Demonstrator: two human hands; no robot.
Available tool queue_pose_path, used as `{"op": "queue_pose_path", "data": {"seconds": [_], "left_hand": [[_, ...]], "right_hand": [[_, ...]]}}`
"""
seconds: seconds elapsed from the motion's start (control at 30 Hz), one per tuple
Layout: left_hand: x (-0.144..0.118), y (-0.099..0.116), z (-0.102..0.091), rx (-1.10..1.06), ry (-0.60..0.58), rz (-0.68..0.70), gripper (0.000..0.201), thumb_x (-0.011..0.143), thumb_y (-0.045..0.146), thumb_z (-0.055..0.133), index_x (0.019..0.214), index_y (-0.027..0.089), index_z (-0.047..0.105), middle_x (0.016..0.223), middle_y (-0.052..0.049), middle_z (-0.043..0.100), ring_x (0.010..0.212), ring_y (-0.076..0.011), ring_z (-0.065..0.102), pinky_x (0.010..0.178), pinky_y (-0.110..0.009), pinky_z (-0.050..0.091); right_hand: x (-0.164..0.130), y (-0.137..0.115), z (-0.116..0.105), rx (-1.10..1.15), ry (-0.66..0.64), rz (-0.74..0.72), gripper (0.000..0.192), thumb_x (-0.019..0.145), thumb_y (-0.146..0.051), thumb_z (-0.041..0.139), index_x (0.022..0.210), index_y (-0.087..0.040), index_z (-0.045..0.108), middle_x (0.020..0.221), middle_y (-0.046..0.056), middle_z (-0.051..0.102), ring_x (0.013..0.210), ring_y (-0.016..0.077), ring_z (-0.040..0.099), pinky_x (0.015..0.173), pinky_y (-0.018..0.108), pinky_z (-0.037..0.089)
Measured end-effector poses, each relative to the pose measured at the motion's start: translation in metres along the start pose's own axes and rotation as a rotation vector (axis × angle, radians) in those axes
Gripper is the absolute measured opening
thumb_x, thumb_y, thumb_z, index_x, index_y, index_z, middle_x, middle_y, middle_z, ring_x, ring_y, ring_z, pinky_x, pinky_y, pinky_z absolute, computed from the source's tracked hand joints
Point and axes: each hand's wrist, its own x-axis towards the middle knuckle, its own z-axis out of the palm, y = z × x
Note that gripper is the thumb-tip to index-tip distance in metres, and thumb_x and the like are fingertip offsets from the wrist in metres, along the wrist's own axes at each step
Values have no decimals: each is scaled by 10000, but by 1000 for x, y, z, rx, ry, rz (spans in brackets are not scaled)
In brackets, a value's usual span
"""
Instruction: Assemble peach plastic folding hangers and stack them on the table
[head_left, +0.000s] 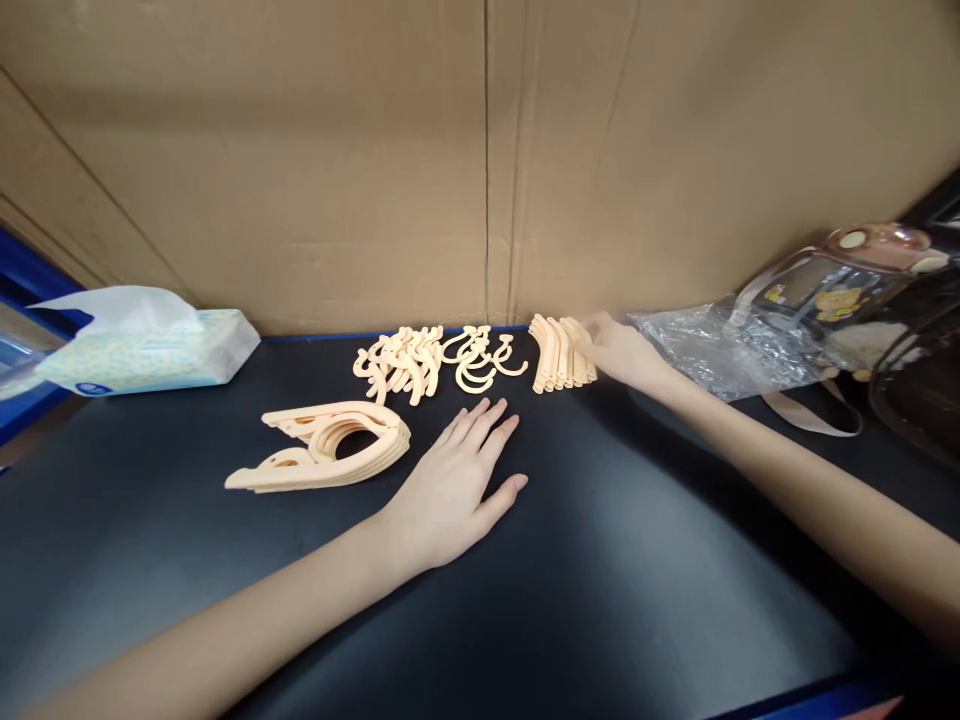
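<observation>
My left hand lies flat on the black table with its fingers spread, holding nothing. To its left rests a stack of folded beige plastic hangers. Beyond its fingertips are a loose pile of small curved beige pieces and several beige hanger hooks. Farther right, my right hand reaches to a row of curved hanger arms lined up side by side. Its fingers are bent around the piece at the right end of that row; the fingertips are partly hidden.
A tissue pack stands at the far left. Clear plastic bag and a transparent bottle with a strap lie at the right, near a dark bag. A cardboard wall closes off the back of the table.
</observation>
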Motion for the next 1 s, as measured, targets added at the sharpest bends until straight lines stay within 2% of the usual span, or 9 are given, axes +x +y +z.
{"op": "queue_pose_path", "data": {"seconds": [0.27,0.43,0.57,0.67,0.7,0.77,0.83,0.9,1.0], "left_hand": [[-1,0,0,-4,7,10,542,952,446,356,1398,138,348,1499,-130,313,1404,-274,228,1140,-494,252],[-1,0,0,-27,-5,1,549,952,442,353,1402,129,323,1498,-135,312,1408,-273,218,1145,-496,240],[-2,2,-2,-83,24,-35,676,934,455,391,1455,111,131,1503,-167,283,1395,-282,253,1123,-494,283],[-3,4,-4,-140,135,-24,759,913,476,444,1459,129,48,1507,-178,260,1385,-274,273,1102,-462,322],[-3,4,-5,-154,170,-16,757,909,480,455,1455,134,62,1501,-175,272,1380,-267,280,1098,-448,325],[-3,4,-7,-167,205,-4,708,900,490,480,1429,143,161,1457,-161,351,1339,-263,338,1070,-435,347],[-3,5,-7,-167,193,-1,604,885,494,514,1348,159,318,1356,-129,477,1236,-262,440,991,-427,397],[-2,5,-8,-159,160,13,428,889,461,529,1209,185,460,1204,-75,585,1091,-242,518,881,-400,425],[-1,6,-8,-126,124,73,207,926,375,493,1015,199,552,1003,-23,626,925,-206,530,773,-362,398]], "right_hand": [[3,8,-9,55,65,26,458,810,-461,530,1123,-127,542,833,125,685,821,275,632,683,335,448],[-19,5,-28,134,72,0,381,827,-340,481,1160,-157,504,665,25,665,632,189,621,606,278,442],[-58,-7,-29,216,-27,-283,418,782,-189,441,1199,-177,452,621,-38,629,547,146,579,600,256,434],[-89,-20,-20,131,-172,-495,444,797,-188,447,1238,-173,409,668,-38,630,554,145,578,597,255,432],[-97,-24,-17,78,-210,-585,448,798,-180,451,1243,-164,404,705,-21,637,595,153,591,616,262,439],[-110,-31,-11,-69,-156,-734,401,787,-158,453,1188,-141,453,797,34,639,665,175,598,647,287,444],[-118,-35,-6,-217,-110,-907,320,804,-145,435,1114,-122,511,789,58,624,678,194,579,646,308,434],[-123,-36,-3,-296,-26,-1008,248,820,-145,427,1031,-117,554,739,54,601,646,192,550,627,311,414],[-125,-35,1,-325,89,-1082,217,832,-148,442,996,-112,578,682,36,573,616,175,515,609,302,386]]}}
